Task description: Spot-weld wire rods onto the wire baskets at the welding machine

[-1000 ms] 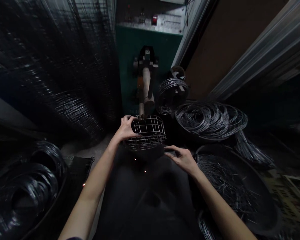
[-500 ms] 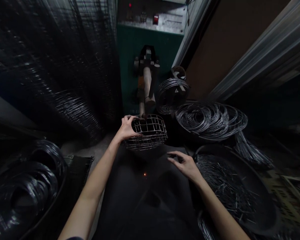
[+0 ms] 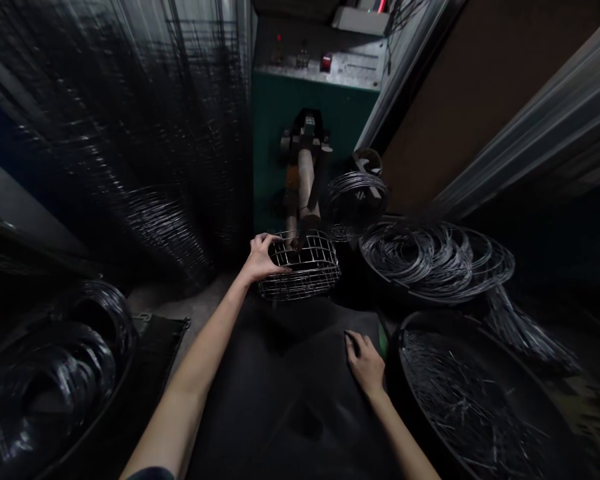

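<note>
My left hand grips the left rim of a round wire basket, held under the copper arms of a green welding machine. My right hand rests palm down with fingers flat on the dark cloth over my lap, beside the rim of a black tub. Nothing is in the right hand.
The black tub holds several short wire pieces. Coils of wire rings lie at the right, a smaller coil next to the machine. More wire coils sit at the left. Stacked wire mesh stands behind them.
My right hand dropped from beside the basket down onto my lap. The left hand kept its grip on the basket. The sparks seen earlier are gone. The view tilted slightly.
</note>
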Motion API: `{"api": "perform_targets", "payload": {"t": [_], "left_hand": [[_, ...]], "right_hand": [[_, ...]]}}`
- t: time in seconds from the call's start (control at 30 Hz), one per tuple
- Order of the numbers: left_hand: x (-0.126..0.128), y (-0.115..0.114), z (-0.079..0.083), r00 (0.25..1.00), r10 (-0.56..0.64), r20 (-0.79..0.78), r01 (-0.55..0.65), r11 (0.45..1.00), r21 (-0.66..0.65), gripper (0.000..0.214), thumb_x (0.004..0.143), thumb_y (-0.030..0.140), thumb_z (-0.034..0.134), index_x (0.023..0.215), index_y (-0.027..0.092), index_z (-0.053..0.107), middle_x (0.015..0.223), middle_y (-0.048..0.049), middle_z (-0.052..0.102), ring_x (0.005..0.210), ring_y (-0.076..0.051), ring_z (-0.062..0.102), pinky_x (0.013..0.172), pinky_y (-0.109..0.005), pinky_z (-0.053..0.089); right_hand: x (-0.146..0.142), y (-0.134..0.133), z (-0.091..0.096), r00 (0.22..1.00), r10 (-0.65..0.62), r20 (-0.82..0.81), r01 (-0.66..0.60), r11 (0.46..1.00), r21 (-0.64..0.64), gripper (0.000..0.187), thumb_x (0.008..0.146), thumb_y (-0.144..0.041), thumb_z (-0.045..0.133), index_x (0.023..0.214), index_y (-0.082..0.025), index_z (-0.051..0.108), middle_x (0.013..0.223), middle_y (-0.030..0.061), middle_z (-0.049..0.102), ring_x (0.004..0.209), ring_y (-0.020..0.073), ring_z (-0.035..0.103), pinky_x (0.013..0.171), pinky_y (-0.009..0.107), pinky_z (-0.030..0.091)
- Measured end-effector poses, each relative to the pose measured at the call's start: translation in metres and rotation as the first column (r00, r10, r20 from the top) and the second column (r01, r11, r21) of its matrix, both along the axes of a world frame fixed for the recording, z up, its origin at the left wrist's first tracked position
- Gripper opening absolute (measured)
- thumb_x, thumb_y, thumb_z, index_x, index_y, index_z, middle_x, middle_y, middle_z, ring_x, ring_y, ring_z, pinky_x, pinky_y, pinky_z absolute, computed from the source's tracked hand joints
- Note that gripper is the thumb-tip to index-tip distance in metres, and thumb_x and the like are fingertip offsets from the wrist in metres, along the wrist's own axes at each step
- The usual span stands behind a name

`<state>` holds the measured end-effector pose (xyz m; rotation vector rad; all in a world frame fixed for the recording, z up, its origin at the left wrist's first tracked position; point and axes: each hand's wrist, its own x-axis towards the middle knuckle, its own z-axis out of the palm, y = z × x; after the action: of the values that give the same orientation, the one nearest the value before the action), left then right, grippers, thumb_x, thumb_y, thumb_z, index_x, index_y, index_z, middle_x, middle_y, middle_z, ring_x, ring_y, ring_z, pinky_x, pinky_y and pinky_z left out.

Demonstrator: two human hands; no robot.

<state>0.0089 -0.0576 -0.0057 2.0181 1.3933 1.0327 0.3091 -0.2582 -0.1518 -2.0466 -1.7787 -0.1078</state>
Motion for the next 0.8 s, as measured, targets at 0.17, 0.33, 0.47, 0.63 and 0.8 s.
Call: {"api": "perform_targets", "payload": {"t": [0.17, 0.33, 0.47, 0.63, 0.8], "left_hand": [[-0.002, 0.005, 0.001, 0.999, -0.032, -0.039, 0.032, 0.999, 0.018, 0.081, 0.045, 0.036, 0.092, 0.116, 0.026, 0.055, 0.121, -0.0073, 0.043, 0.118, -0.030, 0.039, 0.106, -0.046, 0.036], [-0.002, 0.009, 0.004, 0.995, -0.058, -0.077, 0.063, 0.996, 0.066, 0.075, 0.049, 0.039, 0.089, 0.114, 0.024, 0.054, 0.119, -0.0071, 0.046, 0.119, -0.030, 0.041, 0.107, -0.045, 0.034], [-0.002, 0.008, 0.011, 0.993, -0.051, -0.111, 0.056, 0.997, 0.048, 0.081, 0.045, 0.036, 0.091, 0.116, 0.025, 0.053, 0.121, -0.0073, 0.044, 0.119, -0.031, 0.039, 0.105, -0.046, 0.035], [-0.001, 0.010, 0.013, 0.998, 0.003, -0.055, -0.002, 1.000, 0.024, 0.084, 0.046, 0.033, 0.091, 0.120, 0.025, 0.051, 0.120, -0.0071, 0.043, 0.116, -0.030, 0.039, 0.104, -0.043, 0.036], [-0.002, 0.023, 0.013, 0.998, 0.008, -0.057, -0.006, 1.000, 0.027, 0.086, 0.045, 0.033, 0.092, 0.120, 0.025, 0.051, 0.119, -0.0077, 0.041, 0.116, -0.031, 0.038, 0.104, -0.044, 0.035]], "right_hand": [[0.000, 0.003, 0.001, 1.000, -0.001, -0.007, 0.001, 0.999, 0.041, 0.045, 0.095, -0.047, 0.034, 0.105, -0.021, 0.070, 0.089, 0.0053, 0.067, 0.067, 0.0143, 0.060, 0.054, 0.024, 0.038], [-0.005, 0.000, 0.010, 1.000, -0.009, -0.029, 0.010, 1.000, 0.022, 0.046, 0.096, -0.046, 0.034, 0.103, -0.019, 0.071, 0.088, 0.0065, 0.067, 0.068, 0.0156, 0.059, 0.055, 0.025, 0.039], [-0.006, 0.000, 0.014, 0.997, -0.014, -0.071, 0.016, 1.000, 0.021, 0.044, 0.095, -0.044, 0.035, 0.104, -0.019, 0.070, 0.088, 0.0064, 0.067, 0.070, 0.0157, 0.060, 0.057, 0.024, 0.040], [-0.006, 0.001, 0.013, 0.999, -0.012, -0.048, 0.012, 1.000, -0.004, 0.043, 0.096, -0.043, 0.035, 0.105, -0.020, 0.070, 0.090, 0.0059, 0.067, 0.071, 0.0144, 0.060, 0.056, 0.022, 0.038], [-0.006, 0.003, 0.013, 0.999, -0.017, -0.033, 0.018, 1.000, 0.013, 0.046, 0.095, -0.046, 0.034, 0.103, -0.019, 0.071, 0.088, 0.0064, 0.066, 0.067, 0.0142, 0.058, 0.054, 0.022, 0.036]]}}
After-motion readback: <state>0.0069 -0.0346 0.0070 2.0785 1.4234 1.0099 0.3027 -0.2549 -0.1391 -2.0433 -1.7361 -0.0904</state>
